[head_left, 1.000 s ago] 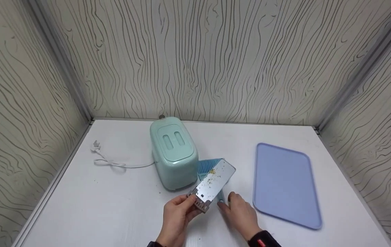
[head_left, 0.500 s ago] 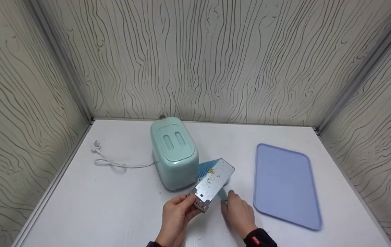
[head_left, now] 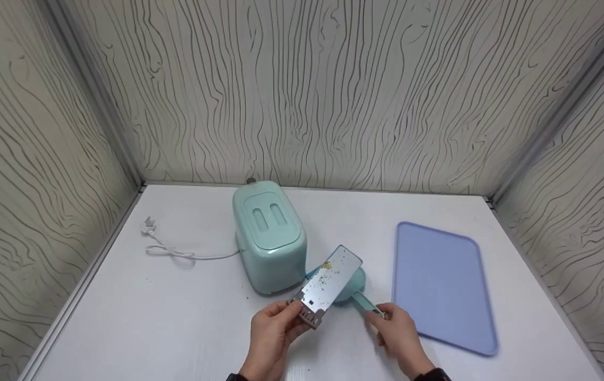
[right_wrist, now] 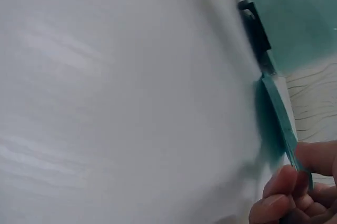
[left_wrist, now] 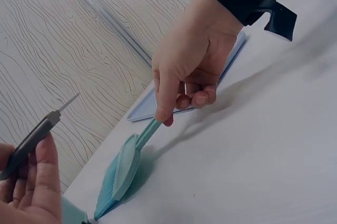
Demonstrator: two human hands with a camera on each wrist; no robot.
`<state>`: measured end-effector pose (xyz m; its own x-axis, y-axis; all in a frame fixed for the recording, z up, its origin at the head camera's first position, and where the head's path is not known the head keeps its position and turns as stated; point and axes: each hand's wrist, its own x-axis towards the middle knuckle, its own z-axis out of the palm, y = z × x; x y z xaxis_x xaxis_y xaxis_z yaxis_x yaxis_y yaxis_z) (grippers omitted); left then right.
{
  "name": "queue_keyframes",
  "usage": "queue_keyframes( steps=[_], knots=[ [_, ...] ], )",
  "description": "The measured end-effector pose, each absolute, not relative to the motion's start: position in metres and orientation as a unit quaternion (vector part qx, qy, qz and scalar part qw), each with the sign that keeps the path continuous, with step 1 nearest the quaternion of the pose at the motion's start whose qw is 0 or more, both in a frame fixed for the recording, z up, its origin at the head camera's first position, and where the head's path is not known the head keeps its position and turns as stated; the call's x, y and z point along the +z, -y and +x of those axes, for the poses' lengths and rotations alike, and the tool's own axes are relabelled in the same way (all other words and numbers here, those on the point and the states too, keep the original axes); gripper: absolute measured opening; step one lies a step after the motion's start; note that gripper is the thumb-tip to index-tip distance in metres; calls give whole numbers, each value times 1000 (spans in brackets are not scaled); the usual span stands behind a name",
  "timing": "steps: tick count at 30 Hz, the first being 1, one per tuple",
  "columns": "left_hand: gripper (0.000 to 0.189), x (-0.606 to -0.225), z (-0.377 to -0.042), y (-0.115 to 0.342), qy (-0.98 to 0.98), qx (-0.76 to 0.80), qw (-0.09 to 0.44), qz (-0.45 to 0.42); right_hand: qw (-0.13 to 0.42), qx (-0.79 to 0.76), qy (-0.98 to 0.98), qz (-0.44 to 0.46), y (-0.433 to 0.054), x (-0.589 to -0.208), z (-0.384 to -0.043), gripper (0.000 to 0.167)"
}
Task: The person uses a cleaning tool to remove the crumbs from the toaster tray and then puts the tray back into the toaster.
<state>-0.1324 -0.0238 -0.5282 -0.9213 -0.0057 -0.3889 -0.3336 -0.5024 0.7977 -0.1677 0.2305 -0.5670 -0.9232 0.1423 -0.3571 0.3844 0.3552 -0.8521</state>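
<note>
In the head view my left hand (head_left: 274, 333) pinches the slotted end of a flat metal crumb tray (head_left: 331, 280). Yellow and brown crumbs lie on its upper face. In the left wrist view the tray (left_wrist: 31, 142) appears nearly edge-on. My right hand (head_left: 398, 333) pinches the handle of a small teal hand brush (left_wrist: 129, 166) with blue bristles. The bristles point down toward the table beside the toaster. From the head, the tray covers part of the brush. A mint-green two-slot toaster (head_left: 270, 238) stands just behind and left of the tray, its slots covered by a lid.
A pale blue rectangular tray (head_left: 442, 286) lies on the right of the white table (head_left: 185, 317). From the toaster a white cord (head_left: 212, 257) runs left to its plug (head_left: 148, 226). Patterned panels (head_left: 302, 95) enclose the back and sides.
My right hand has taken hold of the brush handle and swung it to the right, so the teal brush head shows more beside the metal tray. My left hand stays almost still.
</note>
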Motion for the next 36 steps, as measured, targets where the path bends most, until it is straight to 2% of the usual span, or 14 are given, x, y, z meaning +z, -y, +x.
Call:
queue_keyframes(
  steps=[4,9,16,23,28,31,36],
  knots=[
    [31,-529,-132,24,-486,851,94,-175,95,-631,-747,189,-244,-556,-167,36],
    [31,-531,-132,24,-487,851,95,-173,38,-654,-731,189,-260,-535,-172,39],
    [32,-531,-130,23,-494,847,94,-171,-89,-584,-795,139,-279,-507,-171,45],
    [34,-532,-130,23,-498,845,97,-170,-216,-512,-822,123,-301,-481,-173,38],
    [33,-532,-130,23,-502,842,99,-171,-303,-437,-842,89,-319,-479,-180,30],
    [32,-533,-130,23,-502,841,101,-174,-315,-414,-850,80,-327,-486,-185,27],
    [30,-534,-131,24,-503,839,105,-179,-283,-404,-863,107,-333,-500,-192,31]
  ],
)
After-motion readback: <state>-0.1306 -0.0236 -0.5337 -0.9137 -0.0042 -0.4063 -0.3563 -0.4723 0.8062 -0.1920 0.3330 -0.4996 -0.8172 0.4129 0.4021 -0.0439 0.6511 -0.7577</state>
